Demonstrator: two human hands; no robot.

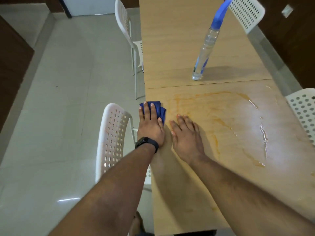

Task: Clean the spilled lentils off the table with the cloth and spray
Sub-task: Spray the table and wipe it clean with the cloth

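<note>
A folded blue cloth (162, 109) lies at the left edge of the wooden table (187, 184). My left hand (150, 123), with a black watch on its wrist, presses flat on the cloth with straight fingers. Just to its right, my right hand (186, 133) rests flat on the bare tabletop, fingers spread. An orange, wet smear of lentil spill (226, 123) spreads over the table to the right of both hands. A clear spray bottle (204, 51) with a blue nozzle stands upright farther back on the table.
A white perforated chair (112, 138) stands by the table's left edge near my left arm, and another white chair (126, 31) is farther back. Two more white chairs (303, 113) (247, 12) sit along the right side. Pale floor tiles lie to the left.
</note>
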